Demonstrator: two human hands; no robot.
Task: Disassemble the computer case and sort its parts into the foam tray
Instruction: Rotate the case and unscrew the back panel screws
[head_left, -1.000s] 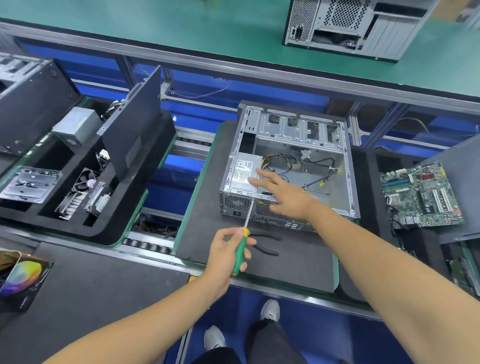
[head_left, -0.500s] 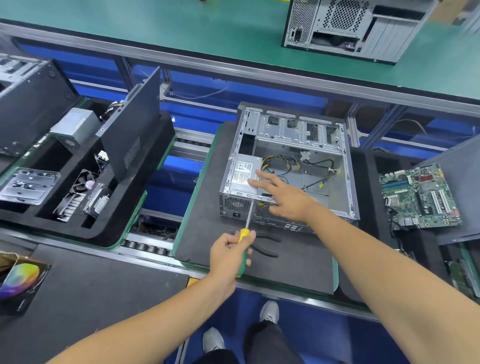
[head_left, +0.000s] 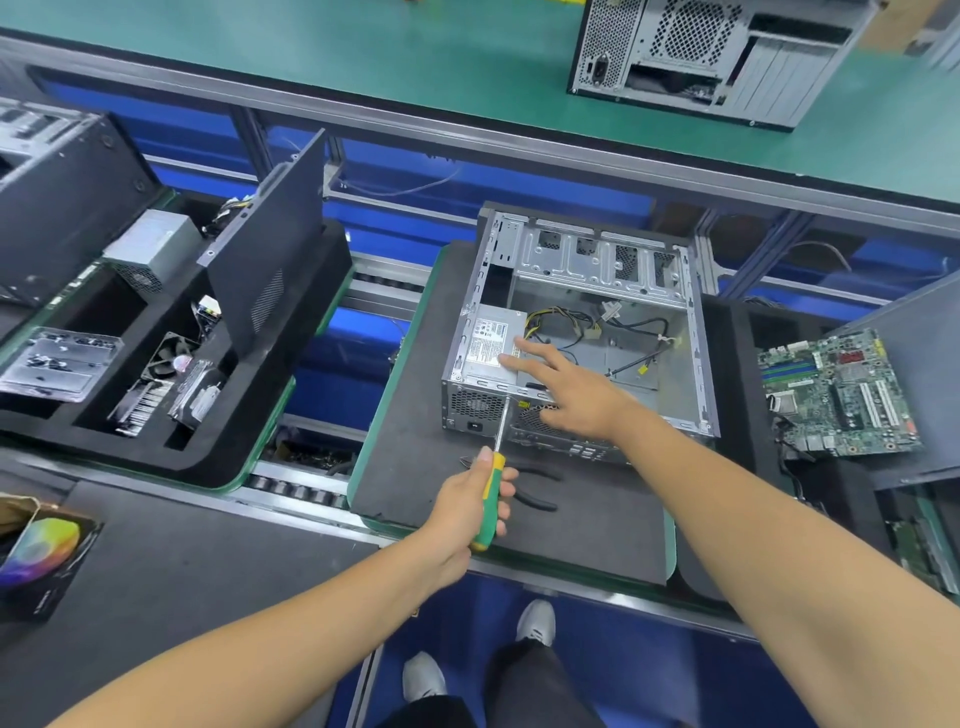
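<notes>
An open silver computer case (head_left: 696, 332) lies on a dark mat (head_left: 415, 415) in the middle. Inside its near left corner sits a grey power supply (head_left: 491, 345) with loose cables (head_left: 566, 322). My right hand (head_left: 571, 389) rests with straight fingers on the power supply's near edge. My left hand (head_left: 467, 506) grips a green and yellow screwdriver (head_left: 491, 501); its shaft tip meets the case's rear panel beside the power supply. A black foam tray (head_left: 218, 457) at the left holds a side panel (head_left: 270, 249), another power supply (head_left: 150, 249), a fan (head_left: 169, 358) and a drive bracket (head_left: 57, 358).
Black pliers (head_left: 535, 499) lie on the mat by my left hand. A green motherboard (head_left: 836, 395) rests in a foam tray at the right. Another case (head_left: 711, 52) stands on the far green bench. A colourful box (head_left: 41, 551) sits at the near left.
My left hand has shifted slightly on the screwdriver handle. The right hand stays on the power supply.
</notes>
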